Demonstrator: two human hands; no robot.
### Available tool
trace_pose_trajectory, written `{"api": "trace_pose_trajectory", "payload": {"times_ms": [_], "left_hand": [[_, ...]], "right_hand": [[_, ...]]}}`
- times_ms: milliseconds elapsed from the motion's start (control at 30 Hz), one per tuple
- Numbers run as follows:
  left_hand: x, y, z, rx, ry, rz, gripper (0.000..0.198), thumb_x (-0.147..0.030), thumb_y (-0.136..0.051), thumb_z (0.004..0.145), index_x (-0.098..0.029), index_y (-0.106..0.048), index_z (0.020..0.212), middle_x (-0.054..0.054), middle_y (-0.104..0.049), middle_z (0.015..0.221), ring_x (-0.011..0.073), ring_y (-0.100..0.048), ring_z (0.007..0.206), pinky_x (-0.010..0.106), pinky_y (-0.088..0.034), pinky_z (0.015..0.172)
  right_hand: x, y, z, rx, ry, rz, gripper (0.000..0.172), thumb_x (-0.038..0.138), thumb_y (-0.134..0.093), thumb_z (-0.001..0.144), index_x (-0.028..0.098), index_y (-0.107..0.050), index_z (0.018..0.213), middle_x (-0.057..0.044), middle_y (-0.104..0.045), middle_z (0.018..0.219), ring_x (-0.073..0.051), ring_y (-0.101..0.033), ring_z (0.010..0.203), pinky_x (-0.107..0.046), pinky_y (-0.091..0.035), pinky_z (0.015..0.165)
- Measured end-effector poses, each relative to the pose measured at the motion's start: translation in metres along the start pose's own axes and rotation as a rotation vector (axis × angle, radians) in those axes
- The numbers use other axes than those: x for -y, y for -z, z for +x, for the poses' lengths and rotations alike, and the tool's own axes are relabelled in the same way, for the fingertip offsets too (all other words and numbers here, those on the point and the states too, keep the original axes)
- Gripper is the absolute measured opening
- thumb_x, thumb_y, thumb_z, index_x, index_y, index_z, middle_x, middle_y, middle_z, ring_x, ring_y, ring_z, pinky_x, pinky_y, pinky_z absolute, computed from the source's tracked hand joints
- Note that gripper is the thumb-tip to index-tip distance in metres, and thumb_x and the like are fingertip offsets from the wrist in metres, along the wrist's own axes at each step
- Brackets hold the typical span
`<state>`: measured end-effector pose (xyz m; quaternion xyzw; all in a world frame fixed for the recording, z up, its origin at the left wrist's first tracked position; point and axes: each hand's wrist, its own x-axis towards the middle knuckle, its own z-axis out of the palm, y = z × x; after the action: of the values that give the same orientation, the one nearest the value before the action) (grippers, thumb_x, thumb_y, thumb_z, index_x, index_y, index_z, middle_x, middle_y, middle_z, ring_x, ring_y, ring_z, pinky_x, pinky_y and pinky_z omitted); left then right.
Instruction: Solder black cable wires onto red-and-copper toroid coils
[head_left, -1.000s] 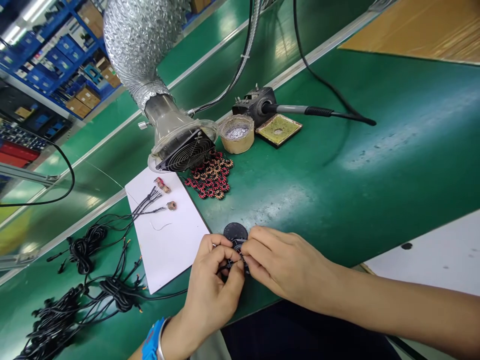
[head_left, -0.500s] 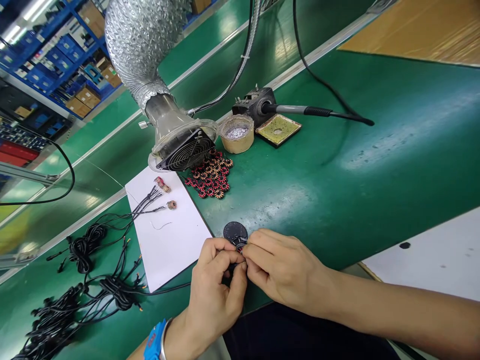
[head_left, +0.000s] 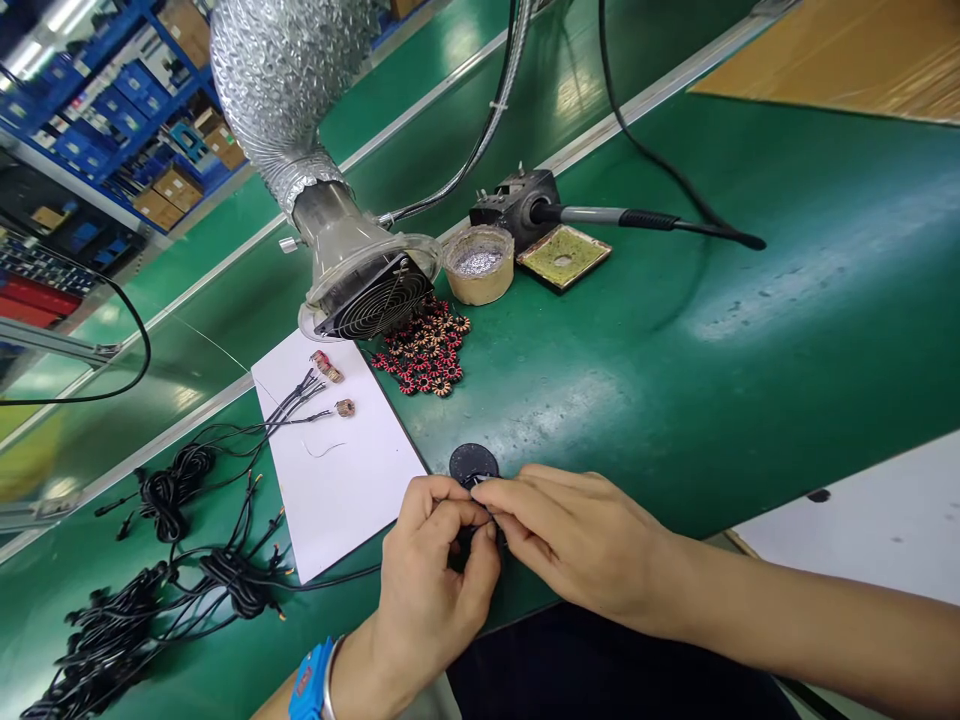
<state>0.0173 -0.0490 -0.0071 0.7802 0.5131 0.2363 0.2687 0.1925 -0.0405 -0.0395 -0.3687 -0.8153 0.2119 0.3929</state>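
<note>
In front of me my left hand point(head_left: 435, 570) is closed in a pinch, thumb against the fingertips. A small ring coil seems to be held there, its red winding showing at the fingertips a moment ago; the fingers now cover most of it. My right hand point(head_left: 570, 540) meets it from the right, fingertips pressed together, and what they grip is hidden. Just beyond the fingertips is a flat black disc point(head_left: 472, 461), partly covered by the fingers. A black cable point(head_left: 337, 581) runs from the left toward my left hand.
A white board point(head_left: 352, 480) bears wired coils. Small red-and-black ring coils point(head_left: 431, 350) lie piled below a fume extractor point(head_left: 375, 290). Behind stand a solder pot point(head_left: 480, 265), a yellow sponge point(head_left: 564, 257) and a soldering iron point(head_left: 592, 215). Bundled black cables point(head_left: 112, 630) lie at left.
My right fingertips have shifted slightly left and now overlap the left fingertips more, covering the red winding. My left hand stays nearly in place. The view has tilted a little.
</note>
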Motion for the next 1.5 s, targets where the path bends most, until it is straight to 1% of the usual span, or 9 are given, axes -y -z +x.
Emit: {"api": "trace_pose_trajectory", "payload": {"times_ms": [133, 233, 400, 533, 633, 833, 1033, 1267, 1500], "left_hand": [[-0.002, 0.0, 0.001, -0.011, -0.052, 0.04, 0.011, -0.007, -0.056, 0.082, -0.017, -0.06, 0.085, 0.005, -0.054, 0.092, 0.0136, -0.057, 0.081, 0.022, -0.051, 0.068], [-0.001, -0.001, -0.001, -0.024, -0.08, 0.06, 0.013, -0.007, -0.056, 0.083, -0.018, -0.061, 0.089, 0.005, -0.055, 0.092, 0.0132, -0.057, 0.081, 0.022, -0.051, 0.069], [0.003, -0.004, -0.006, -0.053, -0.097, 0.064, 0.015, -0.006, -0.056, 0.083, -0.018, -0.061, 0.091, 0.004, -0.055, 0.094, 0.012, -0.058, 0.081, 0.021, -0.052, 0.07], [0.005, -0.003, -0.006, -0.035, -0.069, 0.052, 0.013, -0.008, -0.057, 0.083, -0.019, -0.061, 0.09, 0.004, -0.055, 0.094, 0.0119, -0.058, 0.08, 0.021, -0.052, 0.068], [0.005, -0.003, -0.004, -0.024, -0.065, 0.057, 0.013, -0.008, -0.057, 0.084, -0.019, -0.06, 0.09, 0.005, -0.055, 0.094, 0.0126, -0.058, 0.081, 0.021, -0.053, 0.068], [0.003, -0.003, -0.003, -0.017, -0.074, 0.1, 0.012, -0.008, -0.056, 0.084, -0.018, -0.059, 0.09, 0.005, -0.056, 0.092, 0.013, -0.059, 0.079, 0.022, -0.053, 0.066], [0.002, -0.003, -0.004, -0.043, -0.121, 0.152, 0.014, -0.007, -0.055, 0.084, -0.019, -0.057, 0.091, 0.004, -0.056, 0.092, 0.0133, -0.059, 0.081, 0.022, -0.053, 0.067], [0.002, -0.005, -0.004, -0.061, -0.187, 0.193, 0.015, -0.006, -0.055, 0.085, -0.019, -0.057, 0.092, 0.005, -0.059, 0.094, 0.0154, -0.06, 0.085, 0.025, -0.054, 0.071], [0.0, -0.004, -0.004, -0.069, -0.198, 0.213, 0.013, -0.007, -0.055, 0.085, -0.018, -0.057, 0.092, 0.005, -0.058, 0.093, 0.0146, -0.061, 0.083, 0.024, -0.054, 0.069]], "right_hand": [[0.002, -0.003, 0.002, -0.026, 0.073, -0.026, 0.021, 0.006, -0.037, 0.095, 0.011, -0.056, 0.103, -0.005, -0.061, 0.077, -0.017, -0.053, 0.066, -0.03, -0.046, 0.061], [0.004, -0.005, 0.004, -0.082, 0.01, 0.043, 0.023, 0.002, -0.036, 0.091, 0.014, -0.055, 0.093, -0.002, -0.058, 0.072, -0.016, -0.051, 0.063, -0.028, -0.045, 0.06], [-0.001, -0.004, 0.006, -0.193, -0.118, 0.066, 0.023, -0.001, -0.043, 0.082, 0.015, -0.057, 0.092, 0.001, -0.053, 0.067, -0.012, -0.049, 0.059, -0.024, -0.042, 0.058], [-0.004, 0.002, 0.008, -0.132, -0.089, 0.124, 0.021, -0.001, -0.045, 0.083, 0.016, -0.057, 0.09, 0.001, -0.052, 0.067, -0.012, -0.048, 0.061, -0.023, -0.041, 0.058], [-0.004, 0.005, 0.008, -0.051, -0.055, 0.155, 0.021, 0.001, -0.044, 0.085, 0.014, -0.056, 0.096, -0.001, -0.056, 0.073, -0.014, -0.05, 0.066, -0.024, -0.043, 0.06], [-0.003, 0.008, 0.004, 0.096, -0.013, 0.094, 0.023, 0.001, -0.04, 0.088, 0.014, -0.054, 0.101, -0.004, -0.055, 0.079, -0.017, -0.051, 0.074, -0.028, -0.045, 0.064], [0.0, 0.009, 0.005, 0.116, 0.048, 0.079, 0.022, 0.001, -0.038, 0.091, 0.013, -0.054, 0.1, -0.005, -0.056, 0.082, -0.017, -0.049, 0.073, -0.03, -0.047, 0.066], [0.001, 0.006, 0.005, 0.1, -0.027, 0.153, 0.025, 0.0, -0.037, 0.088, 0.015, -0.052, 0.102, -0.005, -0.057, 0.084, -0.017, -0.053, 0.074, -0.028, -0.049, 0.067], [-0.001, 0.007, 0.008, 0.045, -0.062, 0.182, 0.027, 0.002, -0.041, 0.087, 0.015, -0.052, 0.108, -0.002, -0.057, 0.076, -0.016, -0.056, 0.069, -0.027, -0.051, 0.065]]}}
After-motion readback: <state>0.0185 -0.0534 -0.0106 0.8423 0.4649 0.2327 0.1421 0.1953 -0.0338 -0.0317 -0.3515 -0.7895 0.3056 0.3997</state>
